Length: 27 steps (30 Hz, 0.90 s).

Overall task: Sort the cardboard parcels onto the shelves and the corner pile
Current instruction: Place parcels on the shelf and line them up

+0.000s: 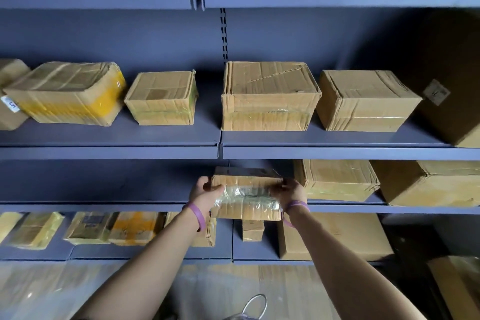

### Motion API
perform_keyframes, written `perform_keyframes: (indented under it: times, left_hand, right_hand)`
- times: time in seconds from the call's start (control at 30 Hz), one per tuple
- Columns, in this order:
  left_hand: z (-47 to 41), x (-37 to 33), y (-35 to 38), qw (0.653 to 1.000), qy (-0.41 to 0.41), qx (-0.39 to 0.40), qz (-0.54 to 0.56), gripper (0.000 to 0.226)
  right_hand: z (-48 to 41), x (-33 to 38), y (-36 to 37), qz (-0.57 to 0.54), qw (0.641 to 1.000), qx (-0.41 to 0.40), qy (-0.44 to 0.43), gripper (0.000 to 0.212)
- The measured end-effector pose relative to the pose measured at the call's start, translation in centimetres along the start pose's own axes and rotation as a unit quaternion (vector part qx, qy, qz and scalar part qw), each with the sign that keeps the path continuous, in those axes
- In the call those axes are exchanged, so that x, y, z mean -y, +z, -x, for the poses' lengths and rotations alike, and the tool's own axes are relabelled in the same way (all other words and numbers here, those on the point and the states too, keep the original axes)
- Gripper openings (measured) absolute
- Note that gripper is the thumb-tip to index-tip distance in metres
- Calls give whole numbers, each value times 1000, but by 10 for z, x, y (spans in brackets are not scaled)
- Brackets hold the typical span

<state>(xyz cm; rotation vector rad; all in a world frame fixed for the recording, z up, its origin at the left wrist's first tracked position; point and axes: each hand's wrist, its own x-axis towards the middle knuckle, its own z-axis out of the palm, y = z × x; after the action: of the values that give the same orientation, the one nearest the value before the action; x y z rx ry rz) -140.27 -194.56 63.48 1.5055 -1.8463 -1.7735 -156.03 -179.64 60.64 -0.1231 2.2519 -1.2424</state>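
I hold a small taped cardboard parcel with both hands at the front edge of the middle blue shelf. My left hand grips its left end, thumb across the front face. My right hand grips its right end. The parcel juts out over the shelf lip, its back half under the shelf above. Another parcel lies just to the right of it on the same shelf.
The upper shelf carries several parcels, among them a yellow-taped one and a square box. A large box fills the middle shelf's right end. Flat yellow packets and boxes line the lower shelf. Plastic-wrapped goods lie below.
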Motion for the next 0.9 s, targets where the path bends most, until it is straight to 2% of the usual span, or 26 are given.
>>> perform_keyframes:
  times: [0.2, 0.3, 0.37, 0.47, 0.5, 0.57, 0.6, 0.63, 0.7, 0.73, 0.8, 0.9]
  left_hand:
    - [15, 5, -15, 998, 38, -49, -15, 20]
    - [19, 8, -24, 997, 47, -63, -12, 16]
    - [20, 10, -31, 996, 49, -73, -17, 15]
    - [19, 12, -41, 997, 45, -66, -13, 17]
    - [18, 14, -43, 997, 42, -60, -8, 16]
    - [17, 18, -46, 999, 22, -43, 13, 15]
    - [16, 20, -46, 999, 13, -35, 25, 19]
    - [15, 22, -46, 999, 2, -29, 41, 24]
    - [16, 25, -46, 996, -20, -22, 81, 34]
    - [18, 25, -46, 995, -28, -18, 95, 35]
    - [25, 22, -45, 994, -38, -9, 99, 32]
    - [25, 21, -42, 993, -59, -9, 98, 32]
  right_hand:
    - [21, 3, 9, -54, 998, 5, -14, 42]
    - [32, 8, 7, -138, 990, 9, -23, 32]
    - [36, 9, 4, -195, 981, 17, -9, 36]
    - [38, 6, 0, -151, 988, 25, 5, 43]
    - [41, 5, -1, -131, 991, 34, 1, 52]
    - [38, -5, 1, -123, 991, 46, -2, 95]
    - [36, -9, 1, -129, 990, 55, 14, 106]
    - [40, -10, -1, -160, 984, 70, 30, 98]
    - [49, -8, -6, -228, 964, 122, 63, 60]
    - [49, -9, -8, -257, 951, 150, 79, 49]
    - [48, -13, -13, -296, 933, 183, 89, 44]
    - [50, -15, -14, -322, 925, 181, 86, 41]
